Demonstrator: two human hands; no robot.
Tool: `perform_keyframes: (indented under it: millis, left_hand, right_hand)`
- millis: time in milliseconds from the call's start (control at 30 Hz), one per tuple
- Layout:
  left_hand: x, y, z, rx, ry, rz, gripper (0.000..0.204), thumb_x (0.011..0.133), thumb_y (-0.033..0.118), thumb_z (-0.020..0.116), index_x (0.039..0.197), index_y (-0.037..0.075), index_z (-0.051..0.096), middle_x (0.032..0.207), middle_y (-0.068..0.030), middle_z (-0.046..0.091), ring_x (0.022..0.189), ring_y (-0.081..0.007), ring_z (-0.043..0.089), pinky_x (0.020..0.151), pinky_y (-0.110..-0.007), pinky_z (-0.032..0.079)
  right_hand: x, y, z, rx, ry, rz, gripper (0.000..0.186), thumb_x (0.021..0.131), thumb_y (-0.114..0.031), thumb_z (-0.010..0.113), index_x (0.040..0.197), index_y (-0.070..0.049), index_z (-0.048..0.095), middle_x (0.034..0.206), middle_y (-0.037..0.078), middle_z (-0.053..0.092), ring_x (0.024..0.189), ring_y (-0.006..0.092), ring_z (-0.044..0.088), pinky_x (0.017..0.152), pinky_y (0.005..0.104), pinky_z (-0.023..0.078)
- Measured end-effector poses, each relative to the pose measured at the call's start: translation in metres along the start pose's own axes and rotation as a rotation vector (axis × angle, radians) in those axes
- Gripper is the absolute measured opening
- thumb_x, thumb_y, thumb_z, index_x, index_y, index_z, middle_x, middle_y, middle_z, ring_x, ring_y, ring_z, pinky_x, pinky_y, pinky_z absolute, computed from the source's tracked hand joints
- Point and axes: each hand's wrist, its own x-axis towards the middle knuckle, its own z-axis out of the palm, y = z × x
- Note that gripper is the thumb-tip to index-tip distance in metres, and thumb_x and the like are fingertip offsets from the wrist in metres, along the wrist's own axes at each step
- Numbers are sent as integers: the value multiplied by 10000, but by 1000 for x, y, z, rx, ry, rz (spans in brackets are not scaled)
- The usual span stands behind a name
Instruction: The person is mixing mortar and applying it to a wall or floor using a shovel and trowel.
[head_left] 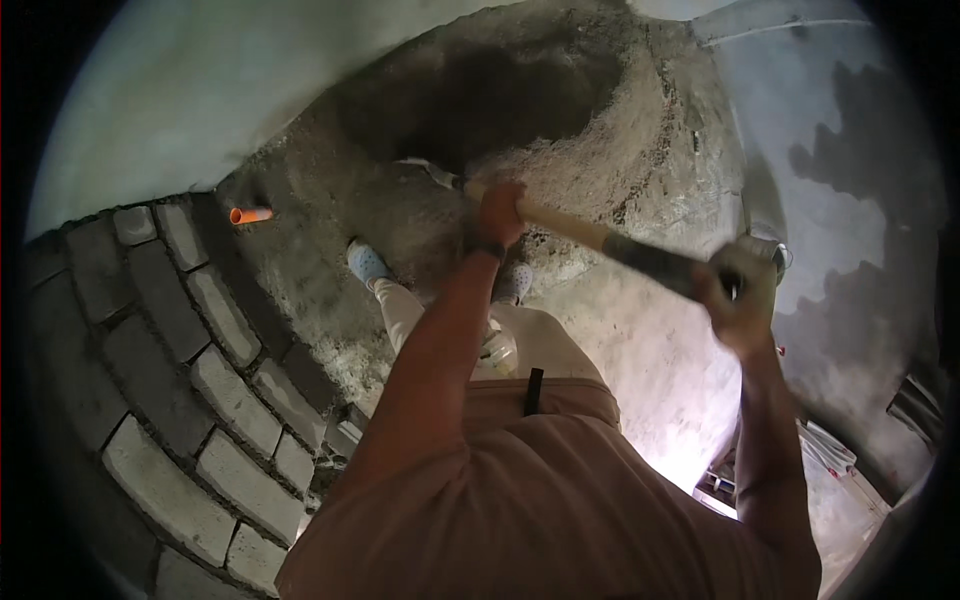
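A shovel [565, 226] with a wooden shaft and a dark upper end slants across in front of me. Low on the shaft, close to the metal blade, my left hand [502, 213] is wrapped round the wood. My right hand [740, 292] grips the dark handle end at the right. The blade [430, 172] lies at the near edge of a dark, damp-looking heap [490, 95]; most of the blade is hard to make out in shadow. Paler, grainy loose material [610, 165] borders the heap on the right.
A wall of grey blocks [170, 335] curves along the left. A short orange pipe [250, 215] sticks up from the floor beside it. My feet, in light clogs [367, 262], stand near the heap. A patchy plastered wall [840, 200] rises on the right.
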Motion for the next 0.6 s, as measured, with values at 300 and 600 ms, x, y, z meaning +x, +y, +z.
perform_keyframes:
  millis: [300, 600]
  left_hand:
    - [-10, 111, -25, -58, 198, 148, 141, 695, 2, 657, 817, 61, 620, 834, -151, 622, 862, -386, 587, 769, -493, 449]
    - [62, -44, -71, -94, 135, 46, 104, 695, 5, 646, 781, 60, 625, 807, -158, 633, 841, -397, 607, 735, -468, 468]
  right_hand:
    - [-58, 3, -98, 81, 219, -304, 190, 717, -172, 743, 692, -55, 596, 612, 50, 569, 521, 156, 542, 517, 286, 416]
    - [27, -75, 36, -44, 119, -114, 237, 796, -162, 732, 667, -23, 590, 571, 16, 506, 542, 51, 445, 487, 243, 358]
